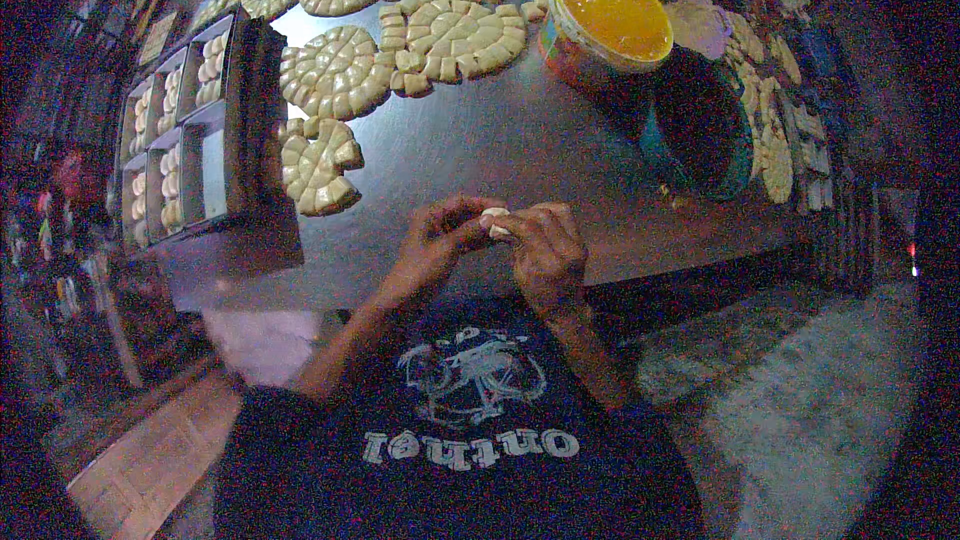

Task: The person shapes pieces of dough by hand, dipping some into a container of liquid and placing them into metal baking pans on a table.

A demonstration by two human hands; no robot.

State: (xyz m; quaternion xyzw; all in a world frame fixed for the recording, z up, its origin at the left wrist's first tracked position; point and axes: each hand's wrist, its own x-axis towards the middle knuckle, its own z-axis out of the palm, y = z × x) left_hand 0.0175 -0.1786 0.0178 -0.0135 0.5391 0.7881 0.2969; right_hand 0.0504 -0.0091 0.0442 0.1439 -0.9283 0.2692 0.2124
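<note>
Between the fingertips of both hands, just above the near edge of the metal table, is a small pale piece of dough (494,221). My left hand (450,227) pinches it from the left, fingers curled. My right hand (548,245) closes on it from the other side with its thumb and fingers. Beyond my left hand lies a partly broken-up round of scored dough (318,168), its right side ragged. Farther back rest more rounds, among them one (337,72) at left and one (458,36) in the middle, divided into many small pieces.
A divided tray (238,125) with rows of dough pieces stands at the table's left. At the back right is a tub of orange-yellow contents (612,15), beside a dark teal bucket (748,145). Several more dough pieces (772,140) lie along the right side.
</note>
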